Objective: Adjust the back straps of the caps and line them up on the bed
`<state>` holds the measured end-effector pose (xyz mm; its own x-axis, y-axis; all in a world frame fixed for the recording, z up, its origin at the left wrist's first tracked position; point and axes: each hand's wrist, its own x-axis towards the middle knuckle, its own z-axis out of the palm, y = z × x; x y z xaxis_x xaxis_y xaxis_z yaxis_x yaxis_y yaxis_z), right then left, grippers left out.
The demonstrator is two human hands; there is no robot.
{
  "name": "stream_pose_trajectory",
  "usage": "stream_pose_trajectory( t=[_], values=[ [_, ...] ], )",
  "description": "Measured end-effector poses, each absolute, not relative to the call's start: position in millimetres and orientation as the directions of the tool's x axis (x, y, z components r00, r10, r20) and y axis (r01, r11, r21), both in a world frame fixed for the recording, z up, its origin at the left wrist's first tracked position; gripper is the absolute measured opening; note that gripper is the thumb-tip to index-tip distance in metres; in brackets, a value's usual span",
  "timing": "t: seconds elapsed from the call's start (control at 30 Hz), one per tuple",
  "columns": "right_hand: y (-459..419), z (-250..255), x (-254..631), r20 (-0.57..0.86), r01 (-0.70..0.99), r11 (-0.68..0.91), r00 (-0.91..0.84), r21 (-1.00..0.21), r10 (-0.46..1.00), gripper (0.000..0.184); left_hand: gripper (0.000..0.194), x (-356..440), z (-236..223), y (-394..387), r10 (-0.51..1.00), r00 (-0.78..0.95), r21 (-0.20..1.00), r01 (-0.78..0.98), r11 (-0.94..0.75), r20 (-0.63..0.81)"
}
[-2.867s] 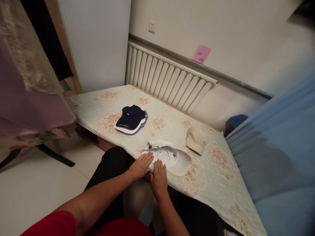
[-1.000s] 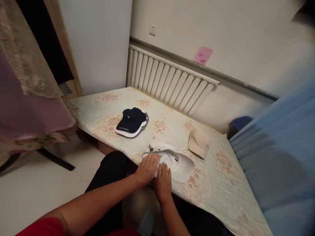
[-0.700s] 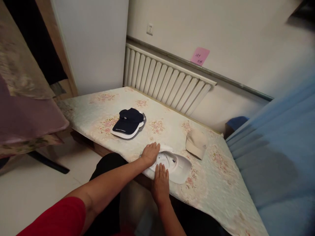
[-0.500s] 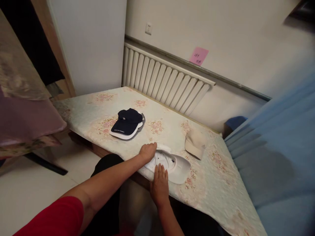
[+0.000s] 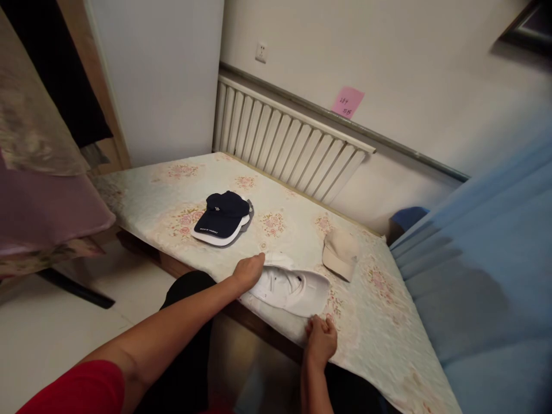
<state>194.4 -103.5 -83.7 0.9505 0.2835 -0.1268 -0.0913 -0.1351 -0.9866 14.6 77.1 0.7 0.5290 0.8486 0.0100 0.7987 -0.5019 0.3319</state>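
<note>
A white baseball cap (image 5: 282, 296) lies upturned near the front edge of the covered table, its inside facing up and its brim to the right. My left hand (image 5: 249, 272) is closed on the cap's back rim at the left. At the near edge of the brim is my right hand (image 5: 321, 340), fingers curled; whether they pinch the brim is unclear. A beige cap (image 5: 340, 253) sits beyond the brim to the right. Farther back on the left, a navy cap (image 5: 224, 213) rests on a white one and a grey one, stacked together.
The table (image 5: 293, 221) has a pale floral cover. Behind it stand a white radiator (image 5: 288, 138) and a wall with a pink note (image 5: 347, 102). A blue curtain (image 5: 487, 276) hangs at the right. Clothes (image 5: 47, 172) hang at the left.
My right hand has left the inside of the white cap and moved right to the brim's near edge, its fingers now curled. My left hand and the cap have shifted slightly left.
</note>
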Motion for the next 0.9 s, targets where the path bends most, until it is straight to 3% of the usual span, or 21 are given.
stream_pose_trajectory(
  t=[0.17, 0.27, 0.5, 0.6, 0.7, 0.9],
  values=[
    [-94, -77, 197, -0.293, -0.236, -0.176, 0.817, -0.956, 0.497, 0.035, 0.027, 8, -1, 77, 0.859, 0.511, 0.394, 0.788, -0.474, 0.010],
    [-82, -63, 194, -0.289, -0.218, -0.192, 0.775, -0.957, 0.561, 0.034, 0.026, 2, 0, 81, 0.879, 0.476, 0.445, 0.786, -0.429, 0.006],
    [-56, 23, 221, 0.025, 0.147, -0.180, 0.836, -0.973, 0.547, 0.023, 0.027, 3, -7, 88, 0.928, 0.371, 0.580, 0.762, -0.289, -0.023],
    [-50, 53, 222, 0.243, 0.400, -0.214, 0.820, -0.891, 0.519, 0.023, 0.026, 12, -19, 80, 0.936, 0.348, 0.609, 0.755, -0.241, -0.061],
    [-49, 63, 215, 0.461, 0.663, -0.238, 0.692, -0.709, 0.555, 0.026, 0.026, 18, -33, 69, 0.943, 0.310, 0.614, 0.770, -0.175, -0.119],
    [-45, 60, 204, 0.483, 0.741, -0.230, 0.607, -0.631, 0.631, 0.028, 0.029, 7, -45, 68, 0.958, 0.234, 0.612, 0.786, -0.086, -0.166]
  ],
)
